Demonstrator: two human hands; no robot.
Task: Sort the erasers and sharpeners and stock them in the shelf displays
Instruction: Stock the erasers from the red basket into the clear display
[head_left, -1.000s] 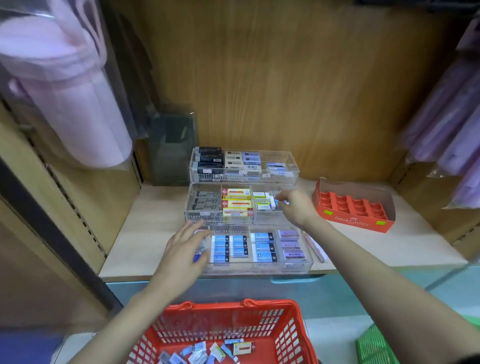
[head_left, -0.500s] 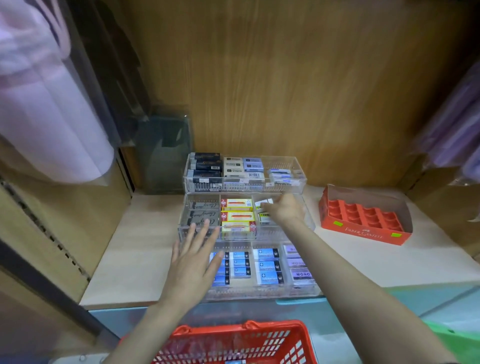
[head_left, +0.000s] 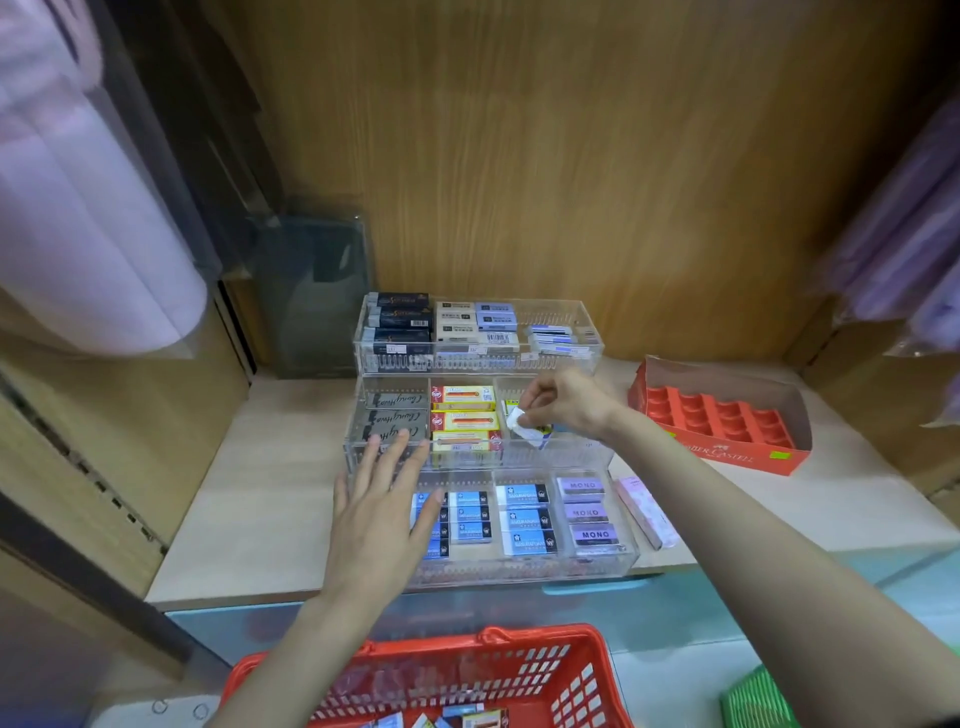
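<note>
Under the right hand (head_left: 569, 405), a small eraser (head_left: 519, 420) half shows.

The left hand (head_left: 382, 499) is flat, palm down, fingers spread toward 12 o'clock, while the right hand (head_left: 566, 405), reaching toward 10 o'clock, pinches a small white eraser (head_left: 521, 420).

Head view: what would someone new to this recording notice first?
The clear three-tier display packed with erasers sits mid-shelf. Over its middle tier, the right hand pinches a small white item, while the left hand is spread flat, fingers straight, over the display's left side. A red basket sits below the shelf's front edge, and a red cardboard tray stands to the display's right.
</note>
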